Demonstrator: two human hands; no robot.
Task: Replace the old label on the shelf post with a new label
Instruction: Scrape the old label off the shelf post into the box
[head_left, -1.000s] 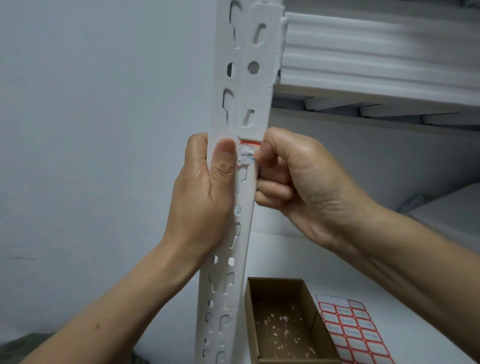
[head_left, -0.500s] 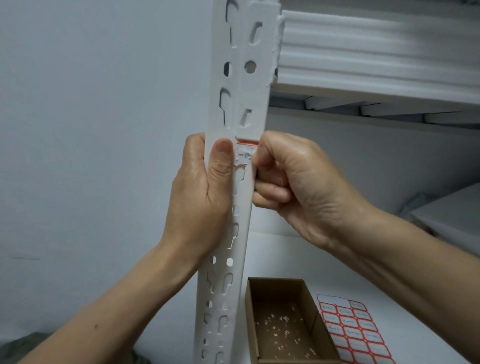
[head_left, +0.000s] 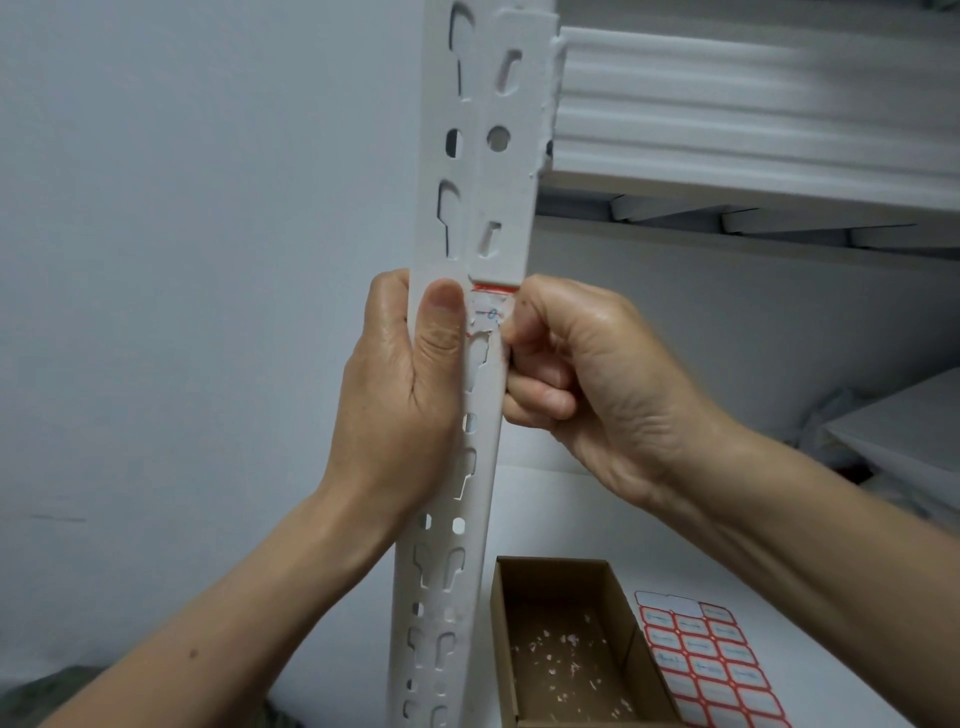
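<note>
While the old label (head_left: 485, 317) sits half torn on the post (head_left: 488, 249), just under the upper bracket edge, you work at its right edge with your right hand (head_left: 582, 374). Fingers are curled tight, thumb and forefinger pinched at the label's edge; whether a flap is actually caught between them, can't tell. Red border shows along the top, ragged white paper below, so removal is partly done, I'd judge.

Your left hand (head_left: 400, 384) wraps the post from the left, thumb pressed flat on the front face just beside the label. Likely that's to steady the post against the picking.

One box (head_left: 566, 644) stands near, right of the post's base, open side up, white scraps on its floor. Probably placed under the work to catch peelings. One sheet (head_left: 706, 665) of red-bordered new labels lies flat just right of the box, within reach for the next step; top row looks partly used.

Count: one post, one old label, one box, one sheet, two hands. Shelf (head_left: 753, 119) above right.
</note>
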